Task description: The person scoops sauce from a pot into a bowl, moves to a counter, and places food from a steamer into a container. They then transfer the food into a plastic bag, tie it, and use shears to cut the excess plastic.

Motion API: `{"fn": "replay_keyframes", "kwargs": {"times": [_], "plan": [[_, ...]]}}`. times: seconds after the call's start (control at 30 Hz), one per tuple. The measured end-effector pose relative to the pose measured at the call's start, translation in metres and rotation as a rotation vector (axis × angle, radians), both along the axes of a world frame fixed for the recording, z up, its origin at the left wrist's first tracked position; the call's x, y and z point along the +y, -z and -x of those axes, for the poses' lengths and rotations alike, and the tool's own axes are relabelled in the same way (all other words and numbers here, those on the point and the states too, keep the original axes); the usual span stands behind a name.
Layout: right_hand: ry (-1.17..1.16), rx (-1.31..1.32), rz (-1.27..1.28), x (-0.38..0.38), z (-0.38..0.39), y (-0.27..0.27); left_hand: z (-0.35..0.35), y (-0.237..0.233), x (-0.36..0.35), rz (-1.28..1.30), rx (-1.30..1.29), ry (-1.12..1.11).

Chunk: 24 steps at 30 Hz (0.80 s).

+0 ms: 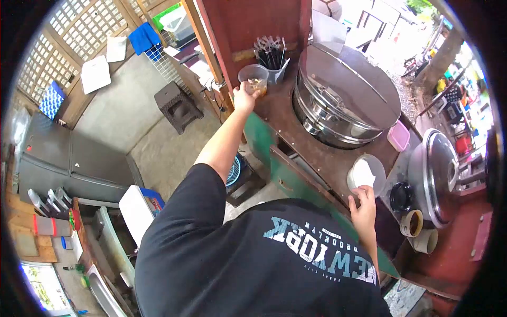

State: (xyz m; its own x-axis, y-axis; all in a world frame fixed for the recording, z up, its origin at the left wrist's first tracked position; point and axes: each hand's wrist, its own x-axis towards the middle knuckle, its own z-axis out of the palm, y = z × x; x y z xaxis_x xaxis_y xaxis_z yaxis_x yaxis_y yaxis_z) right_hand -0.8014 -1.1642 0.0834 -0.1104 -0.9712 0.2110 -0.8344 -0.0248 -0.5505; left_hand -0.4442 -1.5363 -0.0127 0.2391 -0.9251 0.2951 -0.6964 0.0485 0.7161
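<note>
One brown bench runs from the far left to the near right, green-fronted on the near side. Largest thing on it is a wide steel pot with a flat lid, at the far middle. A second steel pot with a domed lid stands at the right end. On the concrete floor, well left of the bench, is a dark stool.

Left hand is stretched to the far left end of the bench, fingers closed round the base of a clear cup. The cup is upright, with something brownish at the bottom, just beside a holder of dark straws.

Right hand is at the near edge of the bench, fingers loosely curled, tips touching the near rim of a white round tub. Cannot tell whether it grips the rim or only rests there.

A pink box sits between the two pots. A small black ring lies just right of the tub.
</note>
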Motion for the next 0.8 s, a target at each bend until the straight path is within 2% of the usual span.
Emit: {"fn": "replay_keyframes", "kwargs": {"times": [0.03, 0.17, 0.27, 0.3, 0.37, 0.47, 0.57, 0.67, 0.8], "plan": [[-0.008, -0.016, 0.02, -0.002, -0.004, -0.004, 0.0, 0.004, -0.007, 0.092, -0.065, -0.033], [-0.029, -0.043, 0.085, -0.012, -0.022, -0.023, -0.009, -0.007, -0.001, 0.268, -0.016, 0.116], [-0.104, -0.166, 0.089, -0.029, -0.043, -0.039, -0.014, -0.031, 0.047, 0.299, -0.021, 0.252], [-0.132, -0.099, 0.142, -0.037, -0.049, -0.038, -0.015, -0.043, 0.07, 0.283, 0.018, 0.28], [-0.178, -0.202, 0.154, -0.057, -0.069, -0.048, -0.015, -0.062, 0.118, 0.243, 0.099, 0.34], [-0.317, -0.154, 0.251, -0.092, -0.106, -0.055, -0.025, -0.054, 0.161, 0.242, 0.143, 0.511], [-0.477, -0.108, 0.27, -0.127, -0.147, -0.055, -0.021, -0.073, 0.202, 0.26, 0.016, 0.583], [-0.6, 0.148, 0.267, -0.156, -0.172, -0.036, -0.02, -0.069, 0.218, 0.271, -0.012, 0.641], [-0.629, 0.281, 0.193, -0.172, -0.193, -0.022, -0.018, -0.063, 0.23, 0.252, -0.012, 0.645]]}}
